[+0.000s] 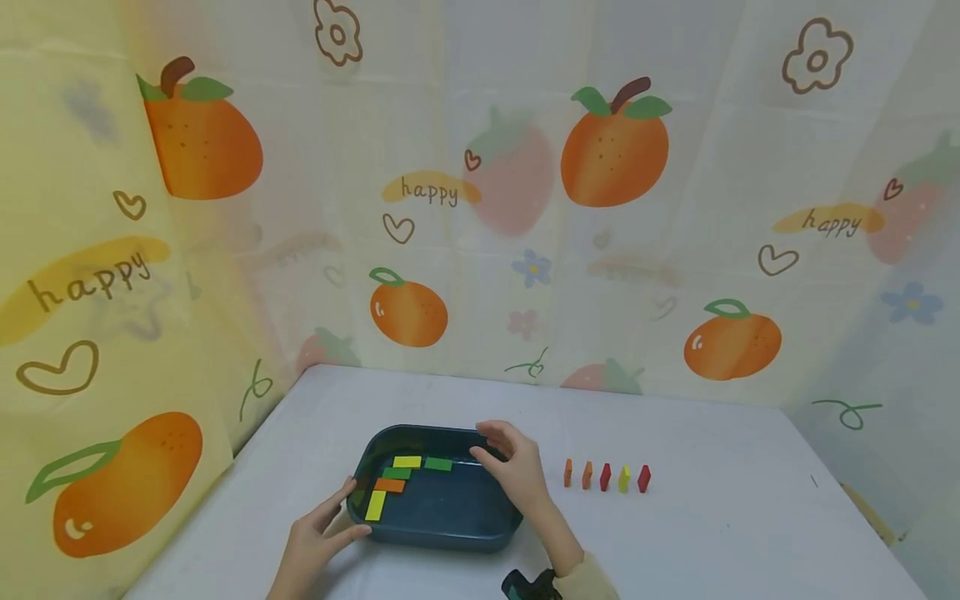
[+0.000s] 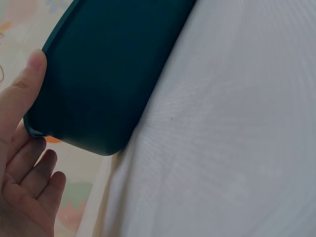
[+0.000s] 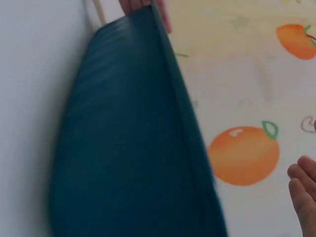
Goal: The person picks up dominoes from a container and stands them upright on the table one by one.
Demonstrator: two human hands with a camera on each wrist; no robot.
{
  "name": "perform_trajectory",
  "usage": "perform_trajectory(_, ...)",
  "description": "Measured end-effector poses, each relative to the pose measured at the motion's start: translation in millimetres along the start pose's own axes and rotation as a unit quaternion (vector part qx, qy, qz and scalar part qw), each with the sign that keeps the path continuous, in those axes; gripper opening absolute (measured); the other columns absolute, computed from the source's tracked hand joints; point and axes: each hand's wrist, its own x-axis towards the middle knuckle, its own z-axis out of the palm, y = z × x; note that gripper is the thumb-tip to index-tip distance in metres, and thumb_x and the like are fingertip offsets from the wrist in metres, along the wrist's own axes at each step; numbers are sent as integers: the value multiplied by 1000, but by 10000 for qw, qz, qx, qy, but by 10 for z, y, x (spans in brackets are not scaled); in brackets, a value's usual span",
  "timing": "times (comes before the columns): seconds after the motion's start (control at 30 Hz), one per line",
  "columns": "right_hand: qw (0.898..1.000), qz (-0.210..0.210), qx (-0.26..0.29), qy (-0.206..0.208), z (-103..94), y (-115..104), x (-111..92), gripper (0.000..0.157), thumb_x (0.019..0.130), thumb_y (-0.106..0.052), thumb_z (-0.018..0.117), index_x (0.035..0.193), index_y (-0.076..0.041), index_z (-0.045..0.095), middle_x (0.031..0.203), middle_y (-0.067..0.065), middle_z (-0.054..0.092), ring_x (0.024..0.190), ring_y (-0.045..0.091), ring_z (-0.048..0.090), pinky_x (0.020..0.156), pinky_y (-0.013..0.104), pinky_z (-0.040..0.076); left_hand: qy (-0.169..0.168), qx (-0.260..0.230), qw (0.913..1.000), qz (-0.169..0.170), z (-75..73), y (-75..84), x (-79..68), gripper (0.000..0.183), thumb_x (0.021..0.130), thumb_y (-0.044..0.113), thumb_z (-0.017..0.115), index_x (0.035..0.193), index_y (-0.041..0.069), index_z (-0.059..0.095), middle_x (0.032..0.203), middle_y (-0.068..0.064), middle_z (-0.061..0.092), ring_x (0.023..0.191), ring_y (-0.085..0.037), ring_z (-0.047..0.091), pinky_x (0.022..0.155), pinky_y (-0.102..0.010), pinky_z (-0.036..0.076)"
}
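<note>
My left hand holds the left end of a dark teal tray, its thumb against the near wall and its fingers at the end. In the left wrist view the thumb lies on the tray's outer wall. Above the tray's right end is my right hand, fingers bent loosely, with nothing visible between them. The right wrist view shows that hand apart from the tray. Inside the tray, towards the left, lie several flat dominoes, including an orange domino and a green domino.
To the right of the tray, several dominoes stand on edge in a row on the white table, from an orange domino to a red domino. A fruit-printed curtain hangs behind and at the left.
</note>
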Motion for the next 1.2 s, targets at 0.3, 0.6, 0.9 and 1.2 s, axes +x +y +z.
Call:
perform_trajectory(0.3, 9992, -193, -190, -298, 216, -49, -10, 28, 78, 2, 66, 105, 5, 58, 104, 18, 60, 99, 31, 56, 86, 38, 46, 60, 89, 9999, 113, -4, -35, 12, 71, 66, 27, 79, 128, 9, 50, 132, -8, 43, 123, -26, 35, 97, -40, 34)
perform_trajectory(0.6, 9966, -268, -500, -595, 485, 394, 8, 31, 81, -15, 68, 109, -6, 60, 107, 7, 61, 100, 15, 55, 86, 26, 46, 30, 44, 9999, 120, -17, -24, 18, 72, 66, 27, 78, 129, 9, 49, 133, -9, 41, 123, -29, 34, 98, -43, 33)
perform_trajectory(0.9, 9921, -399, -654, -997, 736, 420, 30, 30, 81, -13, 67, 108, -2, 59, 107, 7, 61, 99, 12, 56, 83, 28, 48, 71, 25, 9998, 170, -5, -29, 11, 70, 66, 27, 78, 128, 10, 50, 132, -8, 42, 122, -29, 36, 97, -45, 33)
perform_trajectory(1.2, 9770, -632, -1334, -1538, 866, 441, 78, 29, 80, -12, 68, 107, -5, 61, 104, 2, 62, 94, 10, 56, 80, 24, 49, 102, 49, 9987, 500, 4, -60, 7, 69, 67, 26, 78, 127, 9, 51, 130, -7, 44, 120, -27, 38, 95, -43, 36)
